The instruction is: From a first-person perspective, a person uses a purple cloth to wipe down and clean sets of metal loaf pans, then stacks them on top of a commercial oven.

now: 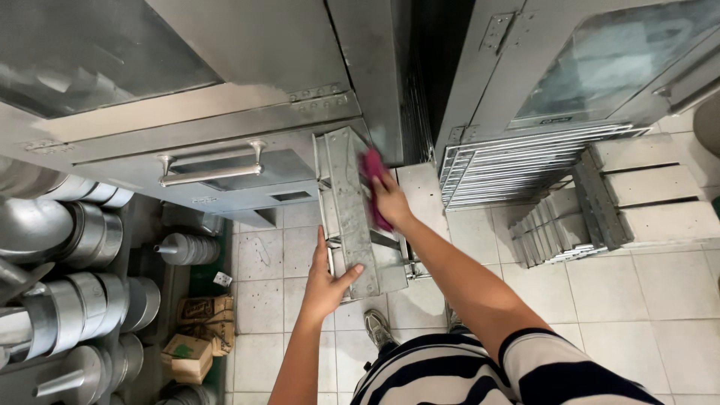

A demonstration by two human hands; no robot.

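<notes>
Galvanised metal tray frame (352, 217), long and narrow, held upright between two steel ovens, long axis running away from the person toward the oven fronts; left hand (330, 281) clasps its near lower end, thumb over the edge, grip closed on it; right hand (390, 201) further up the same frame, nearer the far end, grip closed on a magenta cloth (373, 176) pressed to the frame's right face; tiled floor (660, 300) beneath, wire racks (517, 169) right, stacked metal tins (82, 300) left
</notes>
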